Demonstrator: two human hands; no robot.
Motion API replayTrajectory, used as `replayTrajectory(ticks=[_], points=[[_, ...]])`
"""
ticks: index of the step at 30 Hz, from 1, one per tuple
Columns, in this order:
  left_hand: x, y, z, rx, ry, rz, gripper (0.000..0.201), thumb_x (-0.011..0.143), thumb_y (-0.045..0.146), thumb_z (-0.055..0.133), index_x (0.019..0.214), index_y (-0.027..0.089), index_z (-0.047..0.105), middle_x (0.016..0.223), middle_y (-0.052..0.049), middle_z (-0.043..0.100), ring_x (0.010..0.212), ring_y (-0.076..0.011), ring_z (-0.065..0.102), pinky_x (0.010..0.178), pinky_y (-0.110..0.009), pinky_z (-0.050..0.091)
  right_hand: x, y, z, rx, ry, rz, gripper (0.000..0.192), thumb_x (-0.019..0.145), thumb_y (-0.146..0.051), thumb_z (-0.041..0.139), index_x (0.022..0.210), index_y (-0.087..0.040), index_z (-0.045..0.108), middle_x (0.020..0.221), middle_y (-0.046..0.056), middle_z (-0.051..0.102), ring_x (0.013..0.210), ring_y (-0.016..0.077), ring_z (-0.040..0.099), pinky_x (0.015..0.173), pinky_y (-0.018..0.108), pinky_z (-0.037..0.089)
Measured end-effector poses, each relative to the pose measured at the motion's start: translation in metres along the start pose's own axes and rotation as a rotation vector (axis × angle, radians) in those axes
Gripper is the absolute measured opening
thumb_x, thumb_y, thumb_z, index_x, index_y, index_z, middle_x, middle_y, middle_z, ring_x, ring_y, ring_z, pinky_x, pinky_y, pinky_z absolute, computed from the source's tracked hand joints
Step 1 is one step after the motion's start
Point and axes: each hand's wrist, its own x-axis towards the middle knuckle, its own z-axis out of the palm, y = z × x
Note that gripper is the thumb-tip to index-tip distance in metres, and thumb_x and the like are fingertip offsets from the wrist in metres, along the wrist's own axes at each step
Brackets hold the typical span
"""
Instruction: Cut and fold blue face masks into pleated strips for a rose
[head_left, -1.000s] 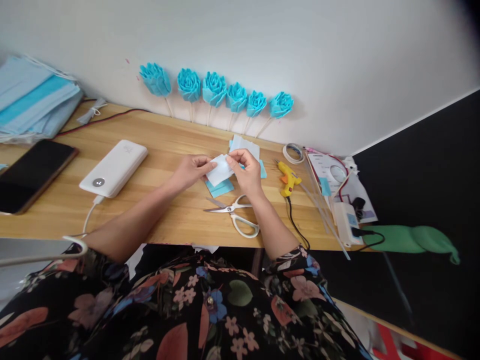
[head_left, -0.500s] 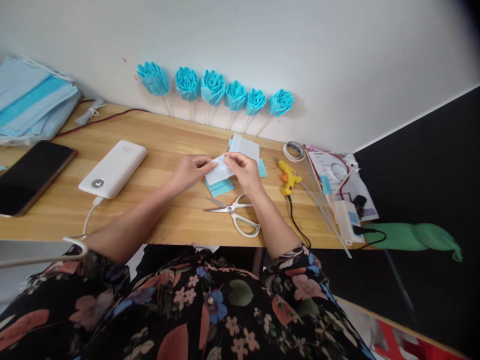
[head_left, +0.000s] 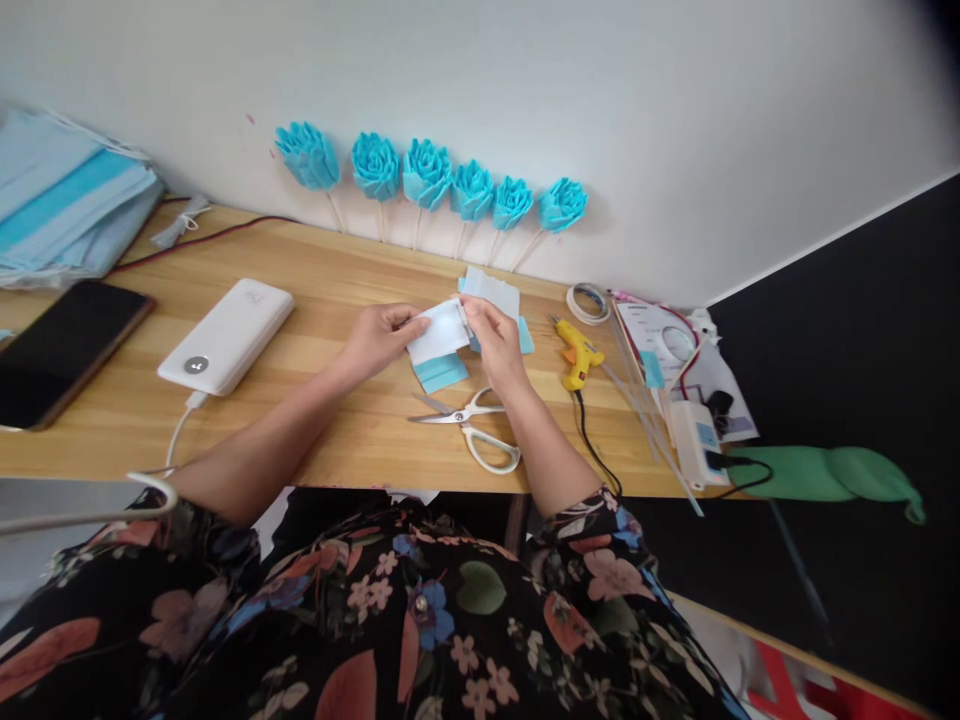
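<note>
Between my hands is a small white piece of mask fabric. My left hand pinches its left edge with the thumb on top. Fingers of my right hand are closed on its right edge, which looks slightly folded or curled. Just below the held piece lies a blue fabric piece on the table. Behind my right hand rests a stack of white and blue fabric pieces. White-handled scissors lie with blades parted, nearer to me.
Several blue fabric roses on sticks lean against the wall. A yellow glue gun, a tape roll and a power strip are on the right. A power bank, a phone and stacked face masks are on the left.
My right hand has shifted slightly right, from the top of the white fabric piece to its right edge. More of the piece's surface now shows. My left hand has barely moved.
</note>
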Motion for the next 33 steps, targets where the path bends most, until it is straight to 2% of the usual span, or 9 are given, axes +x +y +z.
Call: replayTrajectory(ticks=[3, 5, 11, 15, 19, 25, 27, 31, 33], points=[[0.0, 0.001, -0.001, -0.023, 0.002, -0.004, 0.032, 0.079, 0.047, 0.067, 0.075, 0.015, 0.067, 0.059, 0.0, 0.057, 0.055, -0.0106, 0.048, 0.051, -0.022, 0.038, 0.001, 0.002, 0.001, 0.045, -0.013, 0.019, 0.044, 0.08, -0.061, 0.066, 0.102, -0.023, 0.074, 0.099, 0.003, 0.074, 0.096, 0.02, 0.065, 0.087, 0.033, 0.052], [0.0, 0.003, 0.0, -0.028, -0.004, -0.01, 0.034, 0.078, 0.049, 0.069, 0.075, 0.015, 0.067, 0.06, 0.0, 0.057, 0.054, -0.0105, 0.048, 0.051, -0.022, 0.038, 0.001, 0.003, 0.001, 0.042, -0.016, 0.035, 0.042, 0.079, -0.06, 0.068, 0.096, -0.022, 0.073, 0.091, 0.002, 0.072, 0.088, 0.0182, 0.063, 0.081, 0.031, 0.051], [-0.001, 0.005, 0.001, -0.04, -0.018, -0.031, 0.039, 0.074, 0.053, 0.072, 0.07, 0.015, 0.065, 0.058, 0.001, 0.055, 0.053, -0.0098, 0.046, 0.05, -0.022, 0.036, -0.002, 0.0, 0.002, 0.014, -0.03, -0.002, 0.044, 0.087, -0.061, 0.06, 0.073, -0.02, 0.062, 0.065, -0.003, 0.05, 0.065, 0.0113, 0.046, 0.063, 0.025, 0.04], [-0.001, 0.005, 0.0, -0.03, -0.018, -0.027, 0.039, 0.076, 0.052, 0.071, 0.066, 0.015, 0.063, 0.057, 0.001, 0.055, 0.053, -0.0101, 0.047, 0.05, -0.022, 0.036, -0.003, 0.001, 0.003, 0.022, -0.083, -0.009, 0.037, 0.084, -0.056, 0.066, 0.076, -0.02, 0.062, 0.067, -0.003, 0.052, 0.064, 0.0106, 0.045, 0.062, 0.025, 0.038], [-0.002, 0.007, 0.0, -0.014, -0.006, -0.006, 0.041, 0.079, 0.051, 0.069, 0.06, 0.016, 0.06, 0.055, 0.001, 0.054, 0.052, -0.0098, 0.047, 0.049, -0.022, 0.034, -0.003, 0.003, 0.003, -0.082, -0.049, -0.007, 0.037, 0.085, -0.056, 0.064, 0.074, -0.02, 0.061, 0.066, -0.003, 0.052, 0.063, 0.0112, 0.046, 0.061, 0.025, 0.039], [-0.005, 0.011, 0.001, -0.077, -0.02, -0.022, 0.029, 0.075, 0.044, 0.075, 0.076, 0.016, 0.069, 0.067, -0.001, 0.065, 0.059, -0.0115, 0.054, 0.053, -0.022, 0.041, -0.007, -0.002, 0.006, -0.177, -0.09, -0.025, 0.033, 0.086, -0.053, 0.063, 0.078, -0.02, 0.066, 0.067, -0.002, 0.058, 0.064, 0.0123, 0.05, 0.062, 0.025, 0.041], [-0.002, 0.011, -0.002, -0.101, 0.022, -0.048, 0.025, 0.074, 0.04, 0.075, 0.074, 0.017, 0.069, 0.067, -0.001, 0.065, 0.06, -0.0119, 0.055, 0.054, -0.022, 0.042, -0.007, -0.003, 0.007, -0.2, -0.096, -0.036, 0.03, 0.084, -0.05, 0.066, 0.079, -0.02, 0.067, 0.069, -0.002, 0.061, 0.065, 0.0129, 0.053, 0.064, 0.026, 0.043], [0.007, 0.005, -0.015, -0.208, 0.238, -0.03, 0.02, 0.077, 0.035, 0.074, 0.075, 0.016, 0.066, 0.071, -0.001, 0.066, 0.064, -0.0116, 0.056, 0.06, -0.022, 0.044, -0.004, -0.004, 0.002, -0.247, -0.101, -0.055, 0.021, 0.086, -0.041, 0.066, 0.084, -0.021, 0.07, 0.074, -0.001, 0.069, 0.071, 0.0147, 0.061, 0.071, 0.028, 0.045], [0.012, 0.001, -0.021, -0.268, 0.313, -0.019, 0.021, 0.078, 0.034, 0.073, 0.076, 0.016, 0.063, 0.071, -0.001, 0.064, 0.065, -0.0111, 0.056, 0.062, -0.022, 0.045, -0.001, -0.005, -0.002, -0.368, -0.117, -0.097, 0.015, 0.088, -0.034, 0.064, 0.085, -0.021, 0.071, 0.079, 0.0, 0.072, 0.075, 0.0156, 0.063, 0.075, 0.029, 0.045]])
